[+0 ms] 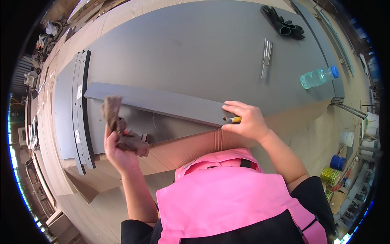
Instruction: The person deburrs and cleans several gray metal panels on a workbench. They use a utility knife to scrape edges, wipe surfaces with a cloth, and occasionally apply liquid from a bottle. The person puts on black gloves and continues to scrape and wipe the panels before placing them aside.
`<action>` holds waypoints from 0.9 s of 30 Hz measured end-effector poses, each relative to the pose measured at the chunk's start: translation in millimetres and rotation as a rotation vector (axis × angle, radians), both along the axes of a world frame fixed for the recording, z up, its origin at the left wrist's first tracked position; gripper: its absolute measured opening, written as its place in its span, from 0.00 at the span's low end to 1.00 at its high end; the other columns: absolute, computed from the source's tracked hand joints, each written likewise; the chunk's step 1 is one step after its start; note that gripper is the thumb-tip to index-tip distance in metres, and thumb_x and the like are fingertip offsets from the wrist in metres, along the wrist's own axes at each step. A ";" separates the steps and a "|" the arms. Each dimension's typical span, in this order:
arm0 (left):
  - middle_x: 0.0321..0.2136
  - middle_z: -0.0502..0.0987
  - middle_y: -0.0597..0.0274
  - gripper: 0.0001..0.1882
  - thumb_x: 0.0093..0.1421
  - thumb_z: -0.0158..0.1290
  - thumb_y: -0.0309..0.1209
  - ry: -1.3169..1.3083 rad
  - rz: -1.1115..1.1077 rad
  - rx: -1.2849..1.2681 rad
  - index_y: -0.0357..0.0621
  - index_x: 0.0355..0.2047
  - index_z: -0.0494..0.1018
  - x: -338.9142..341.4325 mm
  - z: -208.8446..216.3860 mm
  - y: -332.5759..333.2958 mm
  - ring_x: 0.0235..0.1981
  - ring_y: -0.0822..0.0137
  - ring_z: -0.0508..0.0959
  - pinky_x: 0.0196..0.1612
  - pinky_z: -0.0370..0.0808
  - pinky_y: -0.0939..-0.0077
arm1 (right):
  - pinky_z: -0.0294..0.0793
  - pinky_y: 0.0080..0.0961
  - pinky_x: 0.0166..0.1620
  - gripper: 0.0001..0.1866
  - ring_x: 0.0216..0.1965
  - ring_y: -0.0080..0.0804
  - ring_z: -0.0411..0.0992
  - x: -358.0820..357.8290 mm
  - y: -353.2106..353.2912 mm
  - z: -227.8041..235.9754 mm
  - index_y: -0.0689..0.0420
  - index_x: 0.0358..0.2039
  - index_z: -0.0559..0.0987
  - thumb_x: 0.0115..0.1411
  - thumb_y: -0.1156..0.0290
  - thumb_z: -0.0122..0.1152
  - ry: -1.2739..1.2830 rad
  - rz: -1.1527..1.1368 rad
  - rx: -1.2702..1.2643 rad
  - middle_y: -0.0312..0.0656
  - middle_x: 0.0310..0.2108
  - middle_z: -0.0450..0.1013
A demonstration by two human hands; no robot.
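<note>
Two grips: our left hand (118,153) clamps cloth (111,112), right hand (250,122) yellow tool (235,120); wiping, we judge, next needs adjacent bar (162,101) steadied.

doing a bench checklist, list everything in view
Panel: one, grey, centre
Bar: one, grey, on panel
Cloth: one, brown, left hand
Slim tool: one, part yellow, right hand
Metal tool: one, silver, panel's right
Gloves: apparently two, black, upper right
Bottle: one, clear, blue-capped, right
Drilled strips: several, dark, left end
Cardboard: uncounted, brown, beneath panel
Containers: several, mixed, far right
Clutter: uncounted, mixed, far left
Apron: one, pink, lower centre
Sleeves: two, black, bottom
Left hand: one, bare, left
Right hand: one, bare, mid-right
</note>
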State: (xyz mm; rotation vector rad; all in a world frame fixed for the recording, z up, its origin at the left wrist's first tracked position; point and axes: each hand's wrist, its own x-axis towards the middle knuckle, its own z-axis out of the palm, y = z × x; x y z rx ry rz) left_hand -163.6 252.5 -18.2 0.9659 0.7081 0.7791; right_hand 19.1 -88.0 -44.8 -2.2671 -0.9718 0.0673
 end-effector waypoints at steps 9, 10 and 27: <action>0.39 0.81 0.52 0.22 0.64 0.45 0.22 0.016 -0.128 -0.032 0.29 0.57 0.73 83.6 5.1 -12.8 0.30 0.70 0.77 0.35 0.77 0.78 | 0.77 0.30 0.32 0.24 0.30 0.35 0.78 16.3 -14.2 9.8 0.53 0.46 0.81 0.52 0.56 0.75 -0.096 -0.041 0.015 0.40 0.40 0.78; 0.39 0.81 0.52 0.22 0.63 0.46 0.22 0.028 -0.102 -0.014 0.29 0.57 0.73 82.7 1.5 -7.6 0.30 0.70 0.77 0.35 0.77 0.78 | 0.78 0.30 0.32 0.26 0.30 0.35 0.78 8.8 -17.4 14.8 0.53 0.46 0.81 0.50 0.53 0.76 -0.111 -0.026 0.043 0.39 0.41 0.78; 0.37 0.80 0.63 0.18 0.65 0.47 0.20 0.159 -0.220 0.105 0.35 0.53 0.78 83.8 -47.4 22.7 0.30 0.75 0.75 0.35 0.73 0.83 | 0.75 0.26 0.27 0.18 0.25 0.26 0.71 -99.2 -8.1 -16.8 0.47 0.46 0.82 0.53 0.75 0.65 -0.301 0.013 -0.057 0.29 0.51 0.74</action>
